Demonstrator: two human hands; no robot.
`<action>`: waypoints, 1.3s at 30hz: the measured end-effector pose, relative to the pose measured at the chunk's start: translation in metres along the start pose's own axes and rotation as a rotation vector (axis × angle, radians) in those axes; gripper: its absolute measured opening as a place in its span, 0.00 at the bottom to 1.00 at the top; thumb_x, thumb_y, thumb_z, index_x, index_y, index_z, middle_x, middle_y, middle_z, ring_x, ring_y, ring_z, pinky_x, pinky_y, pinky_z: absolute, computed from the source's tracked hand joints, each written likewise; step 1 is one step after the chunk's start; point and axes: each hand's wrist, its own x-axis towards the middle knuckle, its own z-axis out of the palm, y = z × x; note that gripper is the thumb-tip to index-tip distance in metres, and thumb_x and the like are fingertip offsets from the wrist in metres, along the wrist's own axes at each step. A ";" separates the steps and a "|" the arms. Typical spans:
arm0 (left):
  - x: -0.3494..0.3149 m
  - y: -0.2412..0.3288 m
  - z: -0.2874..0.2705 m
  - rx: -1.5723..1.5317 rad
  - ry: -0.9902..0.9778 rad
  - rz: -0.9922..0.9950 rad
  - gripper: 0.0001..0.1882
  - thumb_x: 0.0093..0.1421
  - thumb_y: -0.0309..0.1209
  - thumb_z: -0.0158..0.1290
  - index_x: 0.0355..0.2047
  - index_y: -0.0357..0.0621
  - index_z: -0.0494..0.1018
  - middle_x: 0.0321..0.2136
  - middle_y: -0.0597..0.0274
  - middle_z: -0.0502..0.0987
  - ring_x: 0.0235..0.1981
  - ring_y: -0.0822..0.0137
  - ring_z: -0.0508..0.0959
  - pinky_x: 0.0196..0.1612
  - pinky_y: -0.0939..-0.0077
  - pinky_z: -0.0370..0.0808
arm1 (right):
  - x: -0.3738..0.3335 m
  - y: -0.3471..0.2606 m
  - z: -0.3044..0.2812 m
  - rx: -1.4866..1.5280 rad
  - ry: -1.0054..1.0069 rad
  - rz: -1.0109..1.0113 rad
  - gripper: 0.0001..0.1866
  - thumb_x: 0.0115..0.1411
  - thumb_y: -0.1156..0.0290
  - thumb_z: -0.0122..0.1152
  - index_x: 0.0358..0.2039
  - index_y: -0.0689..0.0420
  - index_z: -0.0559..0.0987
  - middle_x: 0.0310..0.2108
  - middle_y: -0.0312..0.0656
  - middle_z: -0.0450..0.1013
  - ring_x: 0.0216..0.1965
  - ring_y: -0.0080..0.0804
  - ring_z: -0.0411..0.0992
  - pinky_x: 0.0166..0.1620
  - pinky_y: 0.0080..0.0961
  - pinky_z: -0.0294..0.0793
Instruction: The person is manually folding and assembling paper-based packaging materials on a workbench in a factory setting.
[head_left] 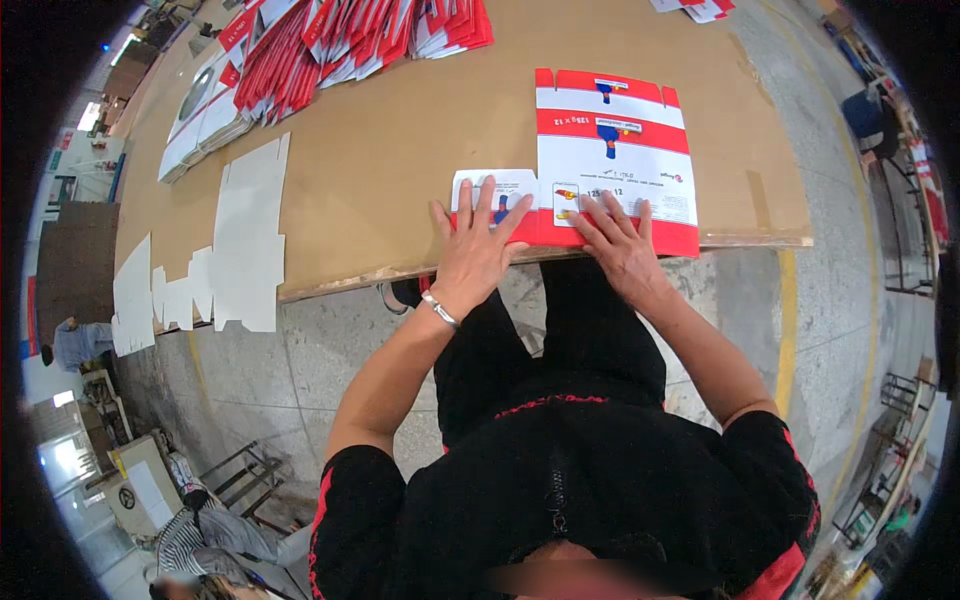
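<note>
A red and white printed cardboard box blank [620,130] lies on the brown table, its lower red strip along the table's near edge. My left hand [477,245] rests on the blank's smaller left panel, fingers spread and pointing away from me. On the lower part of the large panel lies my right hand [622,240], its fingers spread too. Both palms reach back over the table edge. Neither hand is wrapped round anything, and parts of the print are hidden under the fingers.
The brown table [400,170] carries a large pile of red and white folded cartons [330,50] at the far left. A white stack [205,125] stands beside it. Plain pale cardboard blanks [248,240] overhang the near left edge. Another person [215,540] sits at lower left.
</note>
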 end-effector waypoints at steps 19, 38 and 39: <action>0.003 0.011 -0.003 -0.044 -0.043 -0.117 0.36 0.58 0.53 0.51 0.65 0.63 0.58 0.67 0.44 0.47 0.68 0.42 0.46 0.60 0.26 0.44 | -0.002 -0.004 0.001 0.105 0.080 0.041 0.30 0.57 0.63 0.59 0.61 0.42 0.66 0.65 0.31 0.58 0.67 0.32 0.54 0.65 0.62 0.41; 0.024 0.017 0.009 -0.210 -0.067 -0.384 0.46 0.56 0.57 0.53 0.67 0.45 0.52 0.67 0.37 0.44 0.69 0.42 0.40 0.63 0.32 0.38 | -0.004 -0.008 0.002 0.112 0.128 0.088 0.27 0.60 0.59 0.57 0.61 0.39 0.67 0.64 0.31 0.59 0.66 0.30 0.55 0.64 0.65 0.44; 0.037 0.016 0.011 -0.245 -0.040 -0.411 0.49 0.53 0.58 0.55 0.67 0.43 0.51 0.67 0.37 0.45 0.69 0.42 0.39 0.62 0.31 0.37 | -0.004 -0.005 -0.001 0.131 0.143 0.088 0.26 0.59 0.60 0.57 0.60 0.41 0.68 0.63 0.31 0.61 0.65 0.31 0.56 0.64 0.62 0.45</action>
